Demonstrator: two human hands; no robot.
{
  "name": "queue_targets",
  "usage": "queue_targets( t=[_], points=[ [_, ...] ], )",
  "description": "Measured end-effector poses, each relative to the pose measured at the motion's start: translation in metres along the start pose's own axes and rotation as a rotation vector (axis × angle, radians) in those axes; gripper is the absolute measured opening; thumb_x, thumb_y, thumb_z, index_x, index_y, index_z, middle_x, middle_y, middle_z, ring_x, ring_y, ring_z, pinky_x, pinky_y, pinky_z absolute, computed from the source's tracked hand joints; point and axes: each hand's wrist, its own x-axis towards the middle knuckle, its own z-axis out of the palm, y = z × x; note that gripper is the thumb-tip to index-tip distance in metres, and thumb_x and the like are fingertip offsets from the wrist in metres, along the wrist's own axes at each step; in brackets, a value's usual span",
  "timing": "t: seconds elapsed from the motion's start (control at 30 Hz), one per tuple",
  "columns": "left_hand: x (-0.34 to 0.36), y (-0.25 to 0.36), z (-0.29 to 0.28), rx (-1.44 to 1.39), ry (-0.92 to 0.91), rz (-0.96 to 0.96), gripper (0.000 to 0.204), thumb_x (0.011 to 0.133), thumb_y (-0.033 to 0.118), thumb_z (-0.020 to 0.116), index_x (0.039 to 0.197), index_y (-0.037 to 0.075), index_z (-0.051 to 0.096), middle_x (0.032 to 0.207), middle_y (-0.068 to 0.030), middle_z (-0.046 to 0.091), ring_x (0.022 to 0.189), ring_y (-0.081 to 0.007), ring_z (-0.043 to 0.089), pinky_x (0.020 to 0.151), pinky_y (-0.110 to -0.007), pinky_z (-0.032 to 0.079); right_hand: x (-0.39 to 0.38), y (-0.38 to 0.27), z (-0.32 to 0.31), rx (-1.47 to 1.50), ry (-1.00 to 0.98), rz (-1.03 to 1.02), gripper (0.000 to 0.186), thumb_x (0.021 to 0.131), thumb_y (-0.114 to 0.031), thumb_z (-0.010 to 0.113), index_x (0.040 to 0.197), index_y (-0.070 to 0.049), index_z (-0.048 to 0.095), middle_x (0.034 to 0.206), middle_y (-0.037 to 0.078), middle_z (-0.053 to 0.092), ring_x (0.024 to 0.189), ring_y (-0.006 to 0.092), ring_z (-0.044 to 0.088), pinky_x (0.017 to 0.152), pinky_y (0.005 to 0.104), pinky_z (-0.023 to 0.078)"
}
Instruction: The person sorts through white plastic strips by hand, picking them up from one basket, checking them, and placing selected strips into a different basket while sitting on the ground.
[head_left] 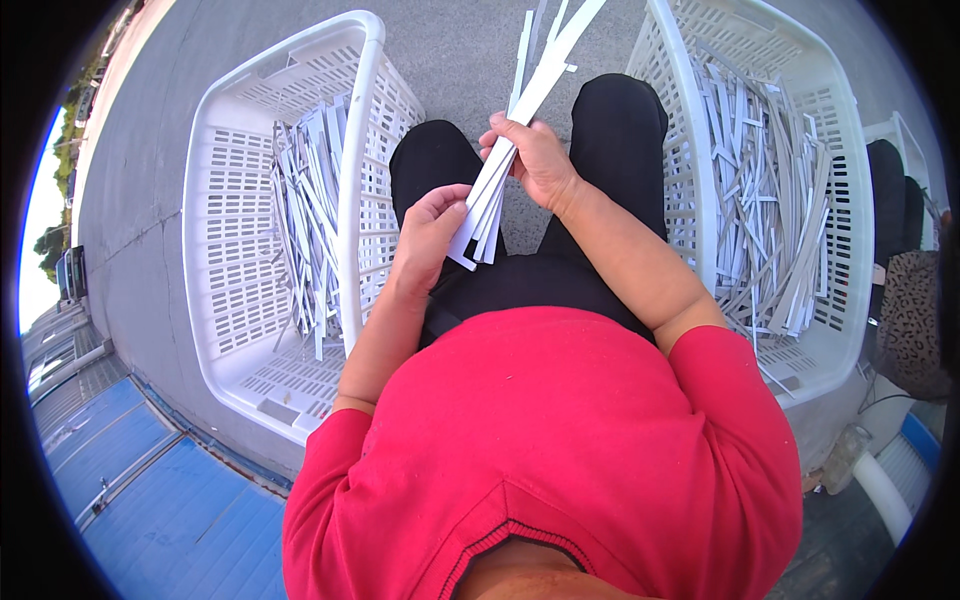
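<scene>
A bundle of long flat white strips [542, 82] slants up over my lap, with ends spread at top and bottom. My right hand [530, 155] is closed around its middle. Lower down, my left hand [430, 225] pinches the bundle's left edge near the lower ends; the fingertips are partly behind the strips. White perforated plastic baskets stand on either side of my knees. The left basket [358, 70] holds a pile of similar strips [310, 210]; the right basket [850, 300] holds another pile [760, 190] of white and greyish strips.
Grey concrete ground [450, 60] lies beyond my knees. Blue panels [140, 470] are at the lower left, with a vehicle [70, 272] farther off. At the right edge, another person's dark-clothed leg [885, 200] shows by a patterned item [905, 310], near a hammer-like tool [850, 455].
</scene>
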Motion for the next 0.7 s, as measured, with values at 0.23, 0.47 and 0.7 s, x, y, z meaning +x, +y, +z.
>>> queue_targets(
  t=[0.23, 0.47, 0.7],
  points=[
    [-0.002, -0.003, -0.009, -0.042, 0.021, -0.041, 0.024, 0.087, 0.011, 0.053, 0.106, -0.004, 0.055, 0.089, -0.0063, 0.060, 0.075, -0.0089, 0.057, 0.067, -0.022, 0.046, -0.002, 0.001, 0.000, -0.048, -0.058, -0.030, 0.033, 0.084, -0.017, 0.053, 0.112, -0.002, 0.044, 0.086, 0.009, 0.059, 0.077, 0.0163, 0.059, 0.066, 0.0297, 0.047],
    [-0.001, -0.009, -0.017, -0.114, -0.049, -0.038, 0.016, 0.088, 0.014, 0.055, 0.096, 0.000, 0.055, 0.082, -0.0042, 0.060, 0.068, -0.0078, 0.055, 0.062, -0.021, 0.044, -0.004, 0.000, 0.006, -0.086, -0.072, -0.069, 0.031, 0.083, -0.019, 0.064, 0.105, -0.003, 0.049, 0.083, 0.006, 0.059, 0.073, 0.0116, 0.057, 0.063, 0.0264, 0.049],
    [-0.001, -0.011, -0.023, -0.443, -0.143, -0.050, 0.012, 0.090, 0.013, 0.051, 0.095, 0.002, 0.053, 0.087, -0.0102, 0.062, 0.071, -0.0140, 0.059, 0.065, -0.026, 0.050, -0.002, 0.002, 0.004, -0.013, -0.116, -0.095, 0.026, 0.084, -0.020, 0.064, 0.098, -0.002, 0.051, 0.074, 0.003, 0.055, 0.064, 0.0118, 0.056, 0.059, 0.0264, 0.049]
  ],
)
